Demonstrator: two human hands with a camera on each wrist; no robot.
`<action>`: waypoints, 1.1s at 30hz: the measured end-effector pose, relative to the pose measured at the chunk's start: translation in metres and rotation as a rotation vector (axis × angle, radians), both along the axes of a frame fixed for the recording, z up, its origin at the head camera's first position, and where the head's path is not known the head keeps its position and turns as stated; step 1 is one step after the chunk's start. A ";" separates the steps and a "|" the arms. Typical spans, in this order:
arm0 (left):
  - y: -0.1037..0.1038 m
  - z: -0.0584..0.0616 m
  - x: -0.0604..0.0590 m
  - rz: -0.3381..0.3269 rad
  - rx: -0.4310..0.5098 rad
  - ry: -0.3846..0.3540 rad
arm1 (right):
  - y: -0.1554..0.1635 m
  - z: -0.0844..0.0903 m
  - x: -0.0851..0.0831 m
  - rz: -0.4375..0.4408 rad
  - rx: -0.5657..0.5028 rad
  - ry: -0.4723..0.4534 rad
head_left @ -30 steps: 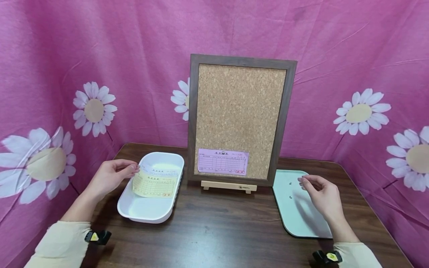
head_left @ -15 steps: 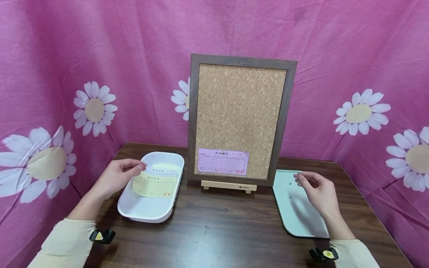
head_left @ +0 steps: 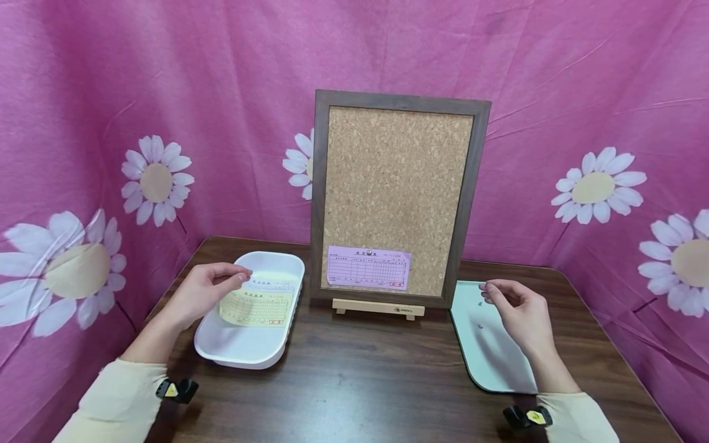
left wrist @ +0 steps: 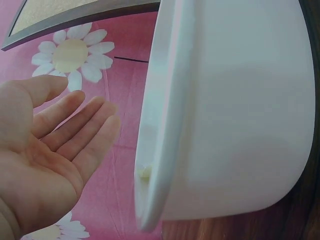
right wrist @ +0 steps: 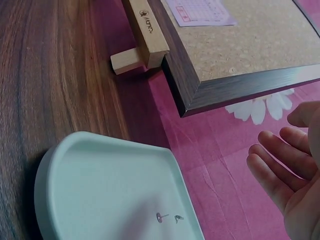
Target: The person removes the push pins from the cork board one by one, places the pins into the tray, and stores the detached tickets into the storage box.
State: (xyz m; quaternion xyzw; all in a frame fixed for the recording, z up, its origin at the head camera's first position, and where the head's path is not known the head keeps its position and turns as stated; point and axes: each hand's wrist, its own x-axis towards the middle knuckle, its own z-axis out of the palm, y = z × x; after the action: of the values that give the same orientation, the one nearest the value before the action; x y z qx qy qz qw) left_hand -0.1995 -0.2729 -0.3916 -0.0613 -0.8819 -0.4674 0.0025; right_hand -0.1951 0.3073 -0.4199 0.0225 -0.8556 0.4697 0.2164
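My left hand (head_left: 206, 289) pinches the top left corner of a yellow slip (head_left: 257, 306) and holds it over a white tray (head_left: 244, 354). The left wrist view shows my palm (left wrist: 45, 150) beside the tray's outer wall (left wrist: 235, 115). My right hand (head_left: 515, 311) hovers over a pale green tray (head_left: 490, 360), thumb and forefinger pinched together on a push pin that is barely visible. Two more pins (right wrist: 161, 217) lie on the green tray (right wrist: 100, 190). Between the trays stands a framed cork board (head_left: 396, 178) with a pink slip (head_left: 368, 267) at its bottom.
The cork board leans on a small wooden easel (head_left: 378, 307) at the back of a dark wooden table (head_left: 365, 381). Pink cloth with white daisies (head_left: 166, 92) hangs behind and at both sides.
My left hand has moved a little to the right with the yellow slip. My right hand has risen off the green tray and drifted left, fingertips still pinched.
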 end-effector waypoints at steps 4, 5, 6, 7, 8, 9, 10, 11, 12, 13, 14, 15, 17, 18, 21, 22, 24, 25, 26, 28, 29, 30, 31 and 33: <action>0.005 0.000 0.000 -0.007 -0.002 0.001 | -0.002 0.001 0.000 0.005 -0.002 0.002; 0.006 0.000 0.000 -0.008 -0.003 0.000 | -0.003 0.002 0.001 0.004 0.001 0.003; 0.007 0.000 0.000 -0.011 -0.004 0.001 | -0.003 0.002 0.001 0.006 0.001 0.003; 0.008 0.000 0.000 -0.013 -0.006 0.001 | -0.004 0.002 0.001 0.008 0.001 0.003; 0.009 0.000 0.000 -0.016 -0.007 0.002 | -0.004 0.003 0.001 0.009 0.000 0.004; 0.010 0.000 0.000 -0.020 -0.006 0.005 | -0.005 0.003 0.001 0.011 0.000 0.005; 0.011 0.000 0.000 -0.027 -0.004 0.011 | -0.005 0.004 0.001 0.014 -0.004 0.006; 0.012 0.000 -0.001 -0.034 -0.001 0.019 | -0.006 0.004 0.001 0.019 -0.008 0.007; 0.013 0.000 -0.002 -0.041 0.002 0.024 | -0.007 0.004 0.000 0.024 -0.012 0.009; 0.014 -0.001 -0.002 -0.048 0.007 0.031 | -0.008 0.005 0.000 0.027 -0.012 0.011; 0.015 -0.001 -0.003 -0.057 0.012 0.038 | -0.009 0.005 0.000 0.031 -0.010 0.014; 0.016 -0.001 -0.003 -0.065 0.015 0.045 | -0.009 0.005 0.000 0.034 -0.006 0.017; 0.019 -0.001 -0.004 -0.074 0.020 0.051 | -0.011 0.006 0.000 0.038 0.004 0.021; 0.020 -0.001 -0.005 -0.076 0.020 0.051 | -0.012 0.006 0.000 0.040 0.007 0.022; 0.024 0.000 -0.006 -0.091 0.020 0.057 | -0.016 0.006 0.000 0.047 0.019 0.028; 0.025 0.000 -0.006 -0.094 0.021 0.057 | -0.017 0.006 0.000 0.052 0.018 0.029; 0.028 0.000 -0.007 -0.103 0.021 0.059 | -0.019 0.007 -0.001 0.065 0.007 0.035; 0.029 0.000 -0.007 -0.108 0.022 0.059 | -0.020 0.007 -0.001 0.071 0.004 0.037; 0.031 0.000 -0.008 -0.111 0.022 0.059 | -0.021 0.007 -0.002 0.078 0.003 0.041; 0.033 -0.001 -0.008 -0.116 0.019 0.058 | -0.024 0.007 -0.003 0.091 -0.001 0.045; 0.034 -0.001 -0.008 -0.120 0.019 0.057 | -0.025 0.008 -0.003 0.096 -0.003 0.048; 0.036 -0.001 -0.009 -0.123 0.017 0.057 | -0.026 0.008 -0.004 0.101 -0.005 0.051; 0.037 -0.001 -0.009 -0.126 0.015 0.057 | -0.027 0.008 -0.005 0.106 -0.008 0.051; 0.039 -0.002 -0.010 -0.133 0.016 0.053 | -0.030 0.008 -0.006 0.118 -0.017 0.049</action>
State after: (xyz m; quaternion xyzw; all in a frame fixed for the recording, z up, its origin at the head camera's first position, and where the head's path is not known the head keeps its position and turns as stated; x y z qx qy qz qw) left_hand -0.2090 -0.2341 -0.3933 -0.1321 -0.8719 -0.4716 -0.0048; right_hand -0.2008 0.2775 -0.4114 0.0825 -0.8433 0.4882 0.2092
